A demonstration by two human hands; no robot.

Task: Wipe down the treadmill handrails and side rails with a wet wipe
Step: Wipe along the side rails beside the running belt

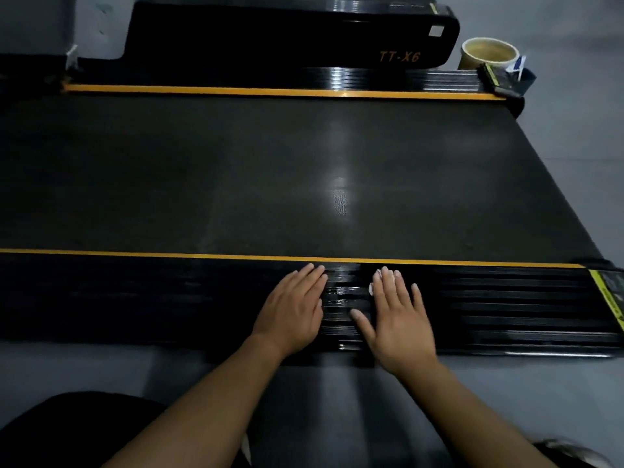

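Note:
The near side rail of the treadmill is black and ribbed, with a yellow stripe along its inner edge. My left hand lies flat on it, fingers straight. My right hand lies flat beside it, pressing a white wet wipe onto the rail; only small white bits show under the fingertips and at the hand's left edge. A wet, shiny patch lies between the hands. The far side rail runs along the other side of the belt.
The dark running belt fills the middle. A black housing marked TT-X6 stands beyond the far rail. A beige round tub sits on the grey floor at the back right. My dark-clothed knee is at the lower left.

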